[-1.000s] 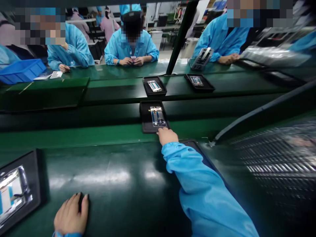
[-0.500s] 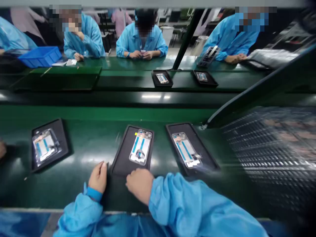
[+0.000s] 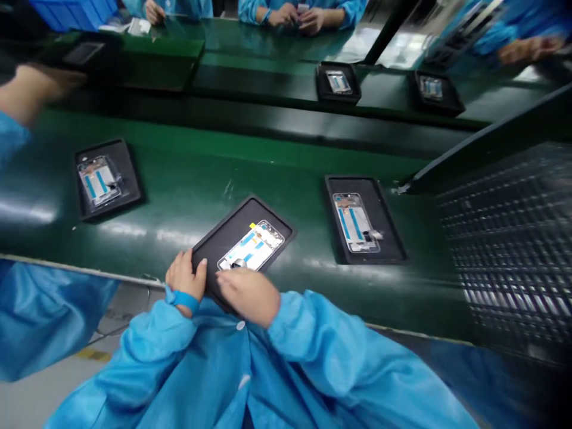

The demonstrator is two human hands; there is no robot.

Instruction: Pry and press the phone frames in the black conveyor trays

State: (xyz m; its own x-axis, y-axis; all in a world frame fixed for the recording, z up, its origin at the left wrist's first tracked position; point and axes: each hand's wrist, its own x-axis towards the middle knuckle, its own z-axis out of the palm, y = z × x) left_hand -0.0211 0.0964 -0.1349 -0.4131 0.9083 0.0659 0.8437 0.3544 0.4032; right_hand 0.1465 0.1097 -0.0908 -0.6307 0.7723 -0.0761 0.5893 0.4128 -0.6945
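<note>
A black tray lies tilted close to my body, one corner at the bench's front edge. In it rests a phone frame with blue strips and a yellow tab. My left hand has its fingers bent over the tray's left edge, thumb resting near the rim. My right hand is over the tray's lower right part, its fingers curled at the bottom end of the phone frame by a small dark loop. What those fingers hold, if anything, is too small to make out.
Another black tray with a phone frame lies to the right, and one to the left. A person's hand reaches in at the far left. A grated rack stands at the right. Co-workers sit across the bench.
The middle tray has turned and come nearer my body. My left hand has moved onto its edge, my right hand over the phone frame. The view has tipped down. A person's arm has come in at left.
</note>
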